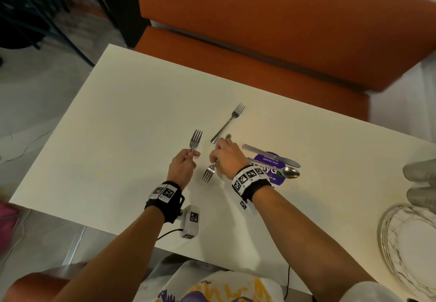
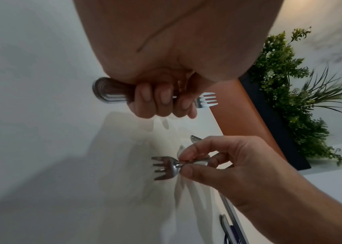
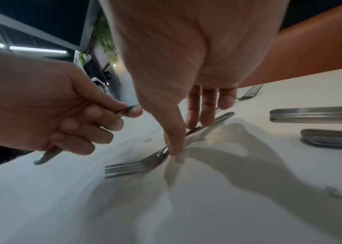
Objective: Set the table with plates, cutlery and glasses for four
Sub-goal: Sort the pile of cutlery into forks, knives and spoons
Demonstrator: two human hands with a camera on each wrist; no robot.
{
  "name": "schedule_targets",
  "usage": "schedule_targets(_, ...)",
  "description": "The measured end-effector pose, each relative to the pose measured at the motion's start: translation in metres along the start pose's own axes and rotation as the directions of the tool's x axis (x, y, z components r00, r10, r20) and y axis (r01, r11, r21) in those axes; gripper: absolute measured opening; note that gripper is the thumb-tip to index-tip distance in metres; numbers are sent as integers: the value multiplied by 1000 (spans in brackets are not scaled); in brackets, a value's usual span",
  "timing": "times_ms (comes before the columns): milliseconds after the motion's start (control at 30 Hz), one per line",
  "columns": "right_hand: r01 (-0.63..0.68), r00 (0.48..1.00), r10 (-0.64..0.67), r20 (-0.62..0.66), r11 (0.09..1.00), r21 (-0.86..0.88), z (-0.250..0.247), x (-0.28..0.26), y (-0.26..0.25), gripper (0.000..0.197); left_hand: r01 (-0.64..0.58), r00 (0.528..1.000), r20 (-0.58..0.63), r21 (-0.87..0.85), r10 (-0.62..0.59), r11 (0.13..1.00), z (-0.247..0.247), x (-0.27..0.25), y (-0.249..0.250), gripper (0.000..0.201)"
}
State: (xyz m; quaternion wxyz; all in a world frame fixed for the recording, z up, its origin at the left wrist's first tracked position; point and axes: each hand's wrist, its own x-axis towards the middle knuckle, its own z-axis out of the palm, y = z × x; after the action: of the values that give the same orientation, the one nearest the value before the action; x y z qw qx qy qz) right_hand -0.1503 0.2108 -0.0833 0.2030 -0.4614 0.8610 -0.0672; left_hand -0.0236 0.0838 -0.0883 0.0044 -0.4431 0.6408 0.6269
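Note:
My left hand (image 1: 186, 160) grips a steel fork (image 1: 195, 139) by its handle, tines pointing away from me; the left wrist view shows its fingers (image 2: 155, 100) curled round the handle. My right hand (image 1: 223, 157) pinches a second fork (image 1: 208, 172) at the neck, between thumb and finger, tines (image 3: 124, 168) toward me, low over the white table (image 1: 118, 124). A third fork (image 1: 227, 123) lies free just beyond my right hand. A knife (image 1: 271, 155) and a spoon (image 1: 289, 172) lie to the right of it.
A purple round sticker (image 1: 271, 168) lies under the knife and spoon. Clear glass plates (image 1: 408, 242) and upturned glasses (image 1: 420, 183) stand at the table's right edge. An orange bench (image 1: 259, 42) runs along the far side. Green plants (image 2: 291, 92) stand behind it.

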Motion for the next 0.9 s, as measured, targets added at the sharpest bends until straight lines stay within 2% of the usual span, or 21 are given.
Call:
schedule_targets(100, 73, 997, -73, 27, 997, 2, -2, 3, 0, 9, -37, 999, -12, -7, 37, 999, -4, 1, 0, 28)
schedule_targets(200, 99, 994, -96, -44, 992, 84, -11, 3, 3, 11, -43, 998, -43, -66, 40, 997, -7, 3, 4, 28)
schedule_targets(267, 67, 989, -33, -141, 968, 243, -21, -1, 5, 8, -47, 998, -57, -138, 39, 989, -7, 4, 8, 28)
schedule_targets(367, -2, 953, 143, -268, 885, 465, -42, -12, 0, 6, -55, 998, -23, -191, 51, 980, 0, 2, 17, 28)
schedule_targets(467, -51, 894, 351, -279, 697, 715, -58, -22, -10, 11, -60, 997, 35, -208, 69, 976, 13, -3, 27, 28)
schedule_targets(533, -104, 859, 477, -187, 519, 848, -59, -25, -14, 12, -64, 994, 71, -211, 80, 975, 23, -10, 35, 28)
schedule_targets(633, -146, 820, 570, -43, 281, 949, -50, -31, -17, 13, -57, 984, 157, -193, 88, 980, 38, -24, 47, 28)
schedule_targets(700, -141, 805, 593, 2, 188, 972, -45, -36, -16, 16, -30, 979, 195, -150, 59, 988, 45, -30, 49, 29)
schedule_targets(767, -157, 790, 613, 18, 173, 972, -45, -41, -13, 22, -11, 980, 194, -140, 38, 990, 51, -33, 48, 28)
schedule_targets(833, -172, 768, 641, 0, 206, 963, -46, -44, -8, 29, 1, 982, 189, -136, 25, 991, 53, -35, 48, 28)
schedule_targets(900, -157, 748, 662, -41, 237, 959, -48, -44, -2, 25, 27, 979, 206, -132, 1, 991, 55, -38, 48, 28)
